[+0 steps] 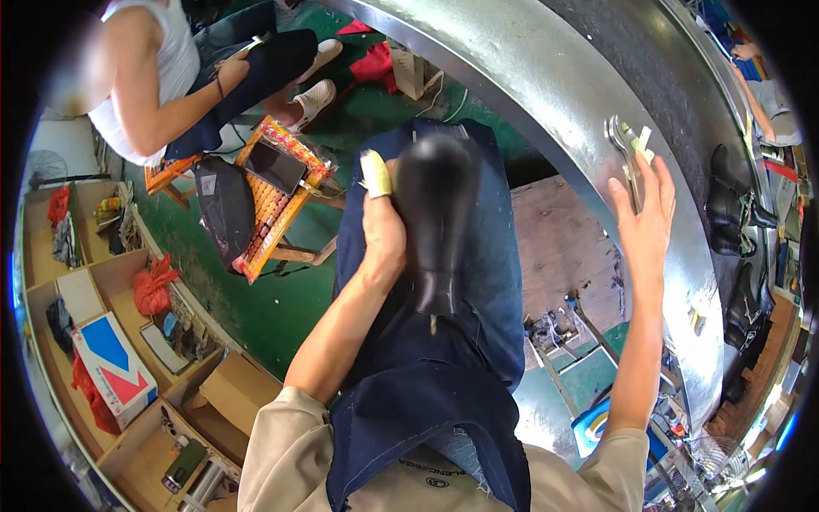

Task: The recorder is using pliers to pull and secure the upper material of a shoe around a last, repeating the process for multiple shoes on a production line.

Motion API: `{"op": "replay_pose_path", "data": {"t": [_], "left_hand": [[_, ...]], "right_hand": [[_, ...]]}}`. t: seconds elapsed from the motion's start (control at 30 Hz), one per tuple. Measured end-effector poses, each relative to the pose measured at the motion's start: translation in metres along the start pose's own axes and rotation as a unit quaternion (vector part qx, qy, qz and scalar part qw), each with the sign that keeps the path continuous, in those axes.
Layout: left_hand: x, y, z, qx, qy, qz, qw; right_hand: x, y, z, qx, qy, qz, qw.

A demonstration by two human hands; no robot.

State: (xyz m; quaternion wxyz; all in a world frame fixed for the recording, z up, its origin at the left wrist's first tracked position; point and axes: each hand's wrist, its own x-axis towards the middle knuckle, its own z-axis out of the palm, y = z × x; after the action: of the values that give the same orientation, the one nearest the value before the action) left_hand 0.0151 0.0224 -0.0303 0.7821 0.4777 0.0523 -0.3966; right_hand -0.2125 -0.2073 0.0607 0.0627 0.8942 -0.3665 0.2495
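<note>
A glossy black leather shoe or boot (pixel 438 192) rests upright on my lap, over a dark blue apron (pixel 418 410). Its rounded end points away from me and its narrow end lies near my body. My left hand (pixel 384 226) grips its left side; the thumb stands up in a yellow wrap (pixel 375 174) and the fingers are hidden behind the leather. Out to the right, my right hand (pixel 641 213) reaches over the metal bench with fingers apart. Just beneath those fingers lies a steel hand tool (pixel 616 132), pincer-like, its handle partly covered. Pale yellow wrapping (pixel 641 142) shows at a fingertip.
The curved metal bench (pixel 546 102) runs along the far and right sides, with black boots (pixel 728 205) beyond it. At far left a person (pixel 162 85) sits near a low woven stool (pixel 277 205) bearing a phone (pixel 275 167) and black bag (pixel 224 205). Wooden shelving (pixel 119 282) fills the left.
</note>
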Motion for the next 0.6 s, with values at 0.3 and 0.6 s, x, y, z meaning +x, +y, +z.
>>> {"op": "replay_pose_path", "data": {"t": [0.3, 0.6], "left_hand": [[0.007, -0.011, -0.011, 0.436, -0.125, 0.163, 0.876], [-0.006, 0.011, -0.017, 0.485, -0.169, 0.214, 0.831]], "right_hand": [[0.000, 0.021, 0.015, 0.184, -0.144, 0.168, 0.958], [-0.075, -0.126, 0.006, 0.664, -0.483, 0.324, 0.470]]}}
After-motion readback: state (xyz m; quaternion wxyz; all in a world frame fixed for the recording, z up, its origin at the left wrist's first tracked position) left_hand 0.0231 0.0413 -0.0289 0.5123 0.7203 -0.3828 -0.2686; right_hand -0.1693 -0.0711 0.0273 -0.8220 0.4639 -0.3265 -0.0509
